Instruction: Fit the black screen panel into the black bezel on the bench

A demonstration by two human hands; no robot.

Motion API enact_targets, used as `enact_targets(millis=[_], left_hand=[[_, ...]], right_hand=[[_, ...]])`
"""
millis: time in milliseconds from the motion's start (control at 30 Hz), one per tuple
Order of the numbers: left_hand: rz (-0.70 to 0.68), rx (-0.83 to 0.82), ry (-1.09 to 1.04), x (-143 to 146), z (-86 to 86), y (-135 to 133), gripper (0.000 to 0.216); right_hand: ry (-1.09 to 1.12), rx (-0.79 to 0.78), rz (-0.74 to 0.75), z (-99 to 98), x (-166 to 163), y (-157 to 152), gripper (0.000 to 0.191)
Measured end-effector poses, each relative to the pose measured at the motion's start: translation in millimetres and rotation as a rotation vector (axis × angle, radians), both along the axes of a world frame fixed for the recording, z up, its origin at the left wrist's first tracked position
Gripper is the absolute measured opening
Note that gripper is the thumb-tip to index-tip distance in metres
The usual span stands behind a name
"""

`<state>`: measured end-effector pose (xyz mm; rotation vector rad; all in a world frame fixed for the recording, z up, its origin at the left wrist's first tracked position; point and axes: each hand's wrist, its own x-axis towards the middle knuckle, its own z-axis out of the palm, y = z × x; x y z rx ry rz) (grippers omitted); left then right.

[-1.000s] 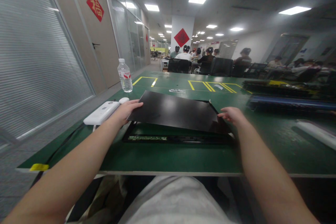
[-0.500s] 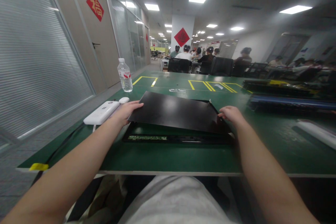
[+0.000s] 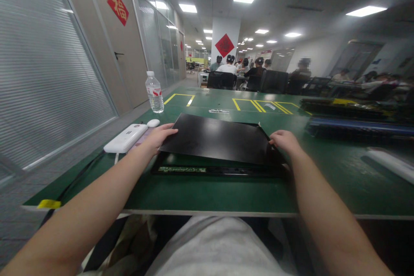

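A thin, dark, glossy flat panel (image 3: pixel 216 138) lies tilted over a black rectangular frame (image 3: pixel 239 171), its left side raised above the frame. At the panel's left edge, my left hand (image 3: pixel 162 134) grips it, thumb hidden below. My right hand (image 3: pixel 284 141) is closed, pinching at the panel's right edge where it meets the frame's side; the exact contact is partly hidden. Along the frame's near side shows a green circuit strip (image 3: pixel 183 170). Both hands are just above the green table (image 3: pixel 207 198).
Left of the panel lie a white power bank (image 3: pixel 126 138) with a cable and a small white rounded case (image 3: pixel 153 123). A water bottle (image 3: pixel 155 92) stands behind them. Dark long parts (image 3: pixel 359 127) and a white bar (image 3: pixel 391 164) lie at right. People sit at tables beyond.
Almost nothing differs. Both hands hold the same places, and the panel stays tilted over the frame; the whole view has shifted very slightly.
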<state>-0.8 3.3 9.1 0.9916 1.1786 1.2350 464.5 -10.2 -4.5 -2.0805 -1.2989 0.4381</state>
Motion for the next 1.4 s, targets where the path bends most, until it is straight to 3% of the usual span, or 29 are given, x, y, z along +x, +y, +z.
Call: enact_targets(millis=[567,867,1400], left_hand=[[0.111,0.017,0.203,14,8.0,-12,0.027],[0.088,0.031,0.304,12,4.1,-10,0.027],[0.049,-0.001,0.280,11,3.9,-9,0.025]], right_hand=[[-0.161,0.005,-0.002,4.1,-6,-6,0.011],[-0.189,0.004,0.008,4.2,-7,-6,0.011],[-0.216,0.019,0.038,3.1,-6,-5,0.009]])
